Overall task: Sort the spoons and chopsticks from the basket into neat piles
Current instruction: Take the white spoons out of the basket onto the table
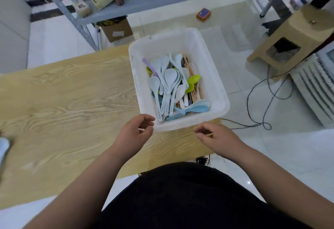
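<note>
A white plastic basket (142, 91) stands at the right end of the wooden table (63, 102). Inside lie several pale blue spoons (162, 86), a couple of lime green spoons (194, 79), a purple-handled one (149, 67) and wooden chopsticks (194, 93) along the right side. My left hand (134, 134) hovers just before the basket's near left corner, fingers loosely curled and holding nothing. My right hand (215, 137) hovers before the near right corner, fingers also loosely curled and empty.
A pale blue object (3, 149) pokes in at the table's left edge. Beyond the table stand a metal shelf (126, 6) crowded with bottles and a cardboard box (117, 29). On the floor to the right are a wooden stool (289, 35), cables (262, 102) and a white appliance (316, 87).
</note>
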{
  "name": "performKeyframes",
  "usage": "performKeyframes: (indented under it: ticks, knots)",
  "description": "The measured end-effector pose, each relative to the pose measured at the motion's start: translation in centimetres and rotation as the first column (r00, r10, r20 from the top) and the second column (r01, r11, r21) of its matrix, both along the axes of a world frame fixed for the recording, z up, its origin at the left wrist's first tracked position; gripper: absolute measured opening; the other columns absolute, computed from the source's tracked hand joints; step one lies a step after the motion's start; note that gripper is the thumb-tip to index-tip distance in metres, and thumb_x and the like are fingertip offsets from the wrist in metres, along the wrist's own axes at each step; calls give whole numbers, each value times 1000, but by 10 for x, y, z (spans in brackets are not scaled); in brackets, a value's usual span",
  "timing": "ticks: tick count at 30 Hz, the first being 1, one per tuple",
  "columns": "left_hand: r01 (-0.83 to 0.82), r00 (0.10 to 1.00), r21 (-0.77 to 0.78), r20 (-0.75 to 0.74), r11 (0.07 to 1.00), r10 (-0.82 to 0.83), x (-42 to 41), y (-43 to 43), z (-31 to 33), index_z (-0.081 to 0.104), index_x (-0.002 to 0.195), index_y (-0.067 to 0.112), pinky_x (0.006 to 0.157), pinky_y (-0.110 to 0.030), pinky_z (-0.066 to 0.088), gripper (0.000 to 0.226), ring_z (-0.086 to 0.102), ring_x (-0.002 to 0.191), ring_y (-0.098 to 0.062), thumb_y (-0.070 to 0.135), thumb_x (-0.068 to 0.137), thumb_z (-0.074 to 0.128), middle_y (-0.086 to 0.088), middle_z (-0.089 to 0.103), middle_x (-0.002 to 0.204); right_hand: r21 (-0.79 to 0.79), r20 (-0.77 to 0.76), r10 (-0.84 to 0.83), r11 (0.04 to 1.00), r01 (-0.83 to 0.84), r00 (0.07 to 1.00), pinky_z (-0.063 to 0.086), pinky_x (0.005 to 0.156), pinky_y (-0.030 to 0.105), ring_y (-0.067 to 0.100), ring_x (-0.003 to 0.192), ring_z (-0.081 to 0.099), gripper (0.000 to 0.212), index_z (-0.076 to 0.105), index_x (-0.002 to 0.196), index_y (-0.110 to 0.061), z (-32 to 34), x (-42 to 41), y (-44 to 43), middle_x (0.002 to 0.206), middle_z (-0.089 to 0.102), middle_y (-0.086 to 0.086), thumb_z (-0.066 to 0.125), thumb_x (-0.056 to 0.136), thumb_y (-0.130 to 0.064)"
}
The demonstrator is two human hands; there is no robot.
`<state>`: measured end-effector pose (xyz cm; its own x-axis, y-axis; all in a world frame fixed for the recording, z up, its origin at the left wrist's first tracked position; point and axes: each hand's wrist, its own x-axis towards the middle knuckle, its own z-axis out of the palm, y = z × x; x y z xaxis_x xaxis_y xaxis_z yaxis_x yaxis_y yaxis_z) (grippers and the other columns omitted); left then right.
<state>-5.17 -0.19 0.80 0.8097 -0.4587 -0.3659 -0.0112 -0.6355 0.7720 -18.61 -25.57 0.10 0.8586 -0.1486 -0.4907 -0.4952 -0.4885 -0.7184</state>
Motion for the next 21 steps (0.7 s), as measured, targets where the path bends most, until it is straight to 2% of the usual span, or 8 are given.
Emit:
performKeyframes:
  ticks: [2,7,10,12,14,16,19,21]
  knots:
    - [-83,996,4,-27,997,83,-13,-14,-2,65,104,34,71,-14,49,26,63,86,2,11,93,63,11,69,99,-31,45,101,995,-99,994,44,77,10,-10,93,59,14,68,100,-38,1,23,-23,99,67,-22,63,95,-26]
    - [-133,991,46,-14,990,134,-27,-39,-1,66,111,27,80,-9,47,24,61,96,3,12,93,63,14,67,102,-129,126,272,958,-256,954,45,74,18,0,88,59,12,67,96,-32,-6,79,-51,95,64,-17,58,96,-23]
    - [-196,980,46,-10,980,197,-18,-49,-2,65,114,26,82,-10,48,25,61,99,3,13,93,62,13,66,105,-123,88,282,955,-271,955,42,70,18,0,86,58,12,67,100,-32,-16,111,-52,96,65,-15,58,95,-26]
    - [-197,980,82,29,977,195,-5,-58,-6,62,121,24,89,-19,51,29,61,102,0,17,93,62,11,64,110,-89,35,238,968,-234,971,44,67,21,3,83,60,14,64,105,-35,-24,129,-47,91,65,-14,55,96,-28]
    - [-170,985,186,70,968,159,13,-72,-13,55,133,19,96,-30,51,42,60,108,-9,22,92,63,2,59,122,-68,-15,201,977,-202,979,51,70,30,11,82,63,24,60,117,-36,-31,144,-36,85,66,-11,54,95,-28]
    - [-124,992,329,42,936,117,34,-91,-24,46,139,11,94,-34,48,51,57,114,-23,24,92,62,-9,53,133,-104,-52,222,969,-226,974,54,78,36,17,85,64,38,52,131,-33,-39,155,-23,85,68,-9,55,94,-30]
    - [-79,994,488,-25,869,104,62,-120,-39,43,131,2,80,-32,41,41,56,113,-33,17,95,56,-18,52,129,-145,-106,214,963,-228,971,54,82,41,25,91,65,49,42,139,-28,-55,165,-9,97,70,-1,56,93,-35]
    - [-83,994,545,-18,834,111,71,-132,-49,42,134,0,83,-32,42,39,54,117,-33,12,99,50,-19,50,133,-142,-122,151,975,-168,981,52,80,41,29,94,64,46,42,135,-24,-62,169,-3,107,66,3,58,94,-37]
